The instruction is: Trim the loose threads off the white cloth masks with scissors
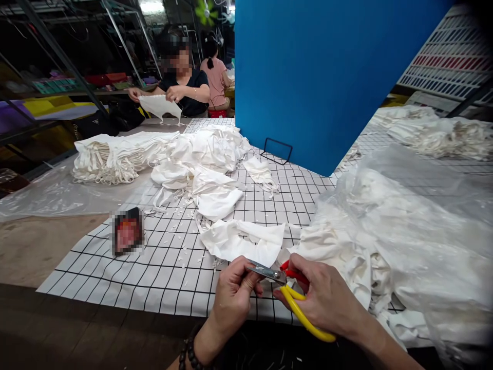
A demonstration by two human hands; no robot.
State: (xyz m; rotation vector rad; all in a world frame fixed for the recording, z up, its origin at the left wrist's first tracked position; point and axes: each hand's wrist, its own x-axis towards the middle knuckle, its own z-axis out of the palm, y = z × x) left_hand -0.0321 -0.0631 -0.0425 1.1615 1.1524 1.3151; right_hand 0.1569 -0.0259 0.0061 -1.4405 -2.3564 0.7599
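Note:
My right hand is closed round a pair of scissors with one red and one yellow handle. The blades point left to my left hand, whose thumb and fingers pinch together at the blade tips. What lies in that pinch is hidden. Just beyond both hands, a white cloth garment lies spread on the table. To the right, a heap of white garments reaches up to my right hand, partly under clear plastic.
Stacked white garments and a loose pile lie farther back on the checked tablecloth, among small white scraps. A blurred dark-edged object lies left. A tall blue panel stands behind. Across the table, a co-worker holds up a white garment.

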